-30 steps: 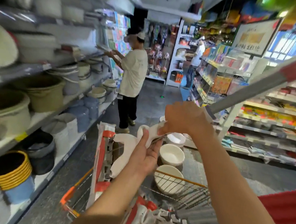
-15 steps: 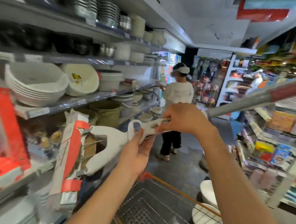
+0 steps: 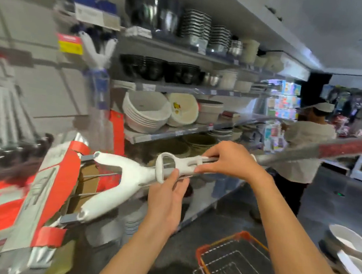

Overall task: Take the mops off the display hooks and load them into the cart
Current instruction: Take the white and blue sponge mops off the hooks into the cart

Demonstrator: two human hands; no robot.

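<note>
I hold a sponge mop (image 3: 114, 181) almost level across the aisle. Its white forked yoke and red-and-silver wrapped head point left, and its grey pole (image 3: 302, 152) with a red band runs off to the right. My left hand (image 3: 167, 199) grips the white neck just below the squeeze lever. My right hand (image 3: 228, 160) grips the lever end where the pole begins. The wire cart (image 3: 229, 267) with its orange rim sits low on the right, under my right forearm. More mops (image 3: 96, 62) hang on the slat wall at upper left, blurred.
Shelves of bowls, basins and steel pots (image 3: 178, 105) line the left side. A person in a white shirt and cap (image 3: 303, 146) stands further down the aisle on the right. White bowls (image 3: 351, 243) sit stacked at the far right edge.
My view has swung left and up, from the cart towards the shelves and slat wall. The mop came round with it, head now at the left. Both hands kept their hold.
</note>
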